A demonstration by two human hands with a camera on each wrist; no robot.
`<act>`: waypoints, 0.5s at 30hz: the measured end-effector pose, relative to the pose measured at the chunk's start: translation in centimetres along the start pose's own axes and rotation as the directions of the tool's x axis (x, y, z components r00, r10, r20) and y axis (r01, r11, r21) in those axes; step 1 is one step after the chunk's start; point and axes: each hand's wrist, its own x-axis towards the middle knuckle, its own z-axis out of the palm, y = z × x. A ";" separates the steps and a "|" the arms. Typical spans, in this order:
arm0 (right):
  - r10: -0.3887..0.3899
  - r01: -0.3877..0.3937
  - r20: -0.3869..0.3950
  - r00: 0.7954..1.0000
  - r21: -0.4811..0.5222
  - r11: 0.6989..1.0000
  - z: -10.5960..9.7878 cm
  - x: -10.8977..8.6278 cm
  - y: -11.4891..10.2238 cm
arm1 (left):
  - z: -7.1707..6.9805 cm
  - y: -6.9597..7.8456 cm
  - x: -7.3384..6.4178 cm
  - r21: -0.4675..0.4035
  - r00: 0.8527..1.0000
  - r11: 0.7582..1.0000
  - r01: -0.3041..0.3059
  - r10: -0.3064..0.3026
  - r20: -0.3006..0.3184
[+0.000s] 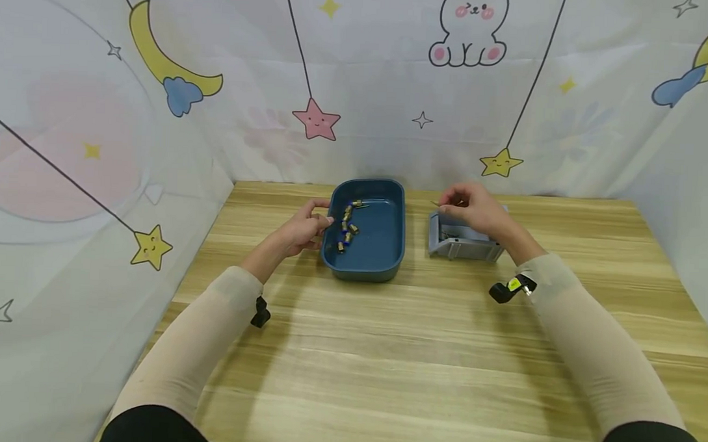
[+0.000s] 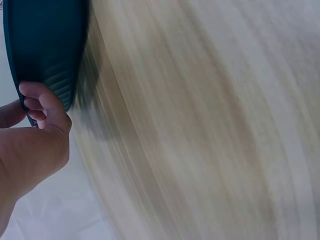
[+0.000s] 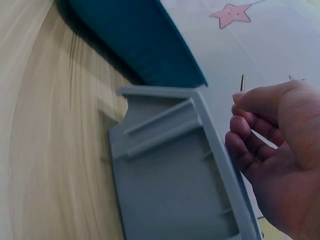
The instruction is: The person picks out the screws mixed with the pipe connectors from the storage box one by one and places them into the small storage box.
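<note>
My left hand [image 1: 307, 229] grips the left rim of a dark blue tub [image 1: 375, 272], with the thumb over the edge. Along the tub's left side lie several small brass fittings with blue parts [image 1: 347, 237], and thin screws [image 1: 361, 206] sit at its far end. Above a grey bin [image 1: 470, 250], my right hand [image 1: 474, 206] pinches a thin threaded screw [image 3: 243, 82] between thumb and finger. The screw's lower end is hidden by the fingertips. Small metal pieces [image 1: 445, 235] show inside the grey bin.
Both containers stand near the far edge of the wooden table [image 1: 372, 358], the grey bin to the right of the tub with a gap between. Directly behind them hangs a printed cloth [image 1: 382, 85] with stars and moons. Another white wall closes the right side.
</note>
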 end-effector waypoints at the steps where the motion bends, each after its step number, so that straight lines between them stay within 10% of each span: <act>1: 0.007 -0.007 -0.004 1.000 0.000 1.000 -0.1 -0.1 0.1 | 0.0 0.0 0.0 -0.002 1.000 1.000 0.001 -0.001 0.000; 15: 0.065 -0.065 -0.012 0.998 0.012 0.998 -0.7 -1.6 -0.5 | 0.1 0.1 0.0 -0.005 1.000 1.000 0.004 -0.004 0.000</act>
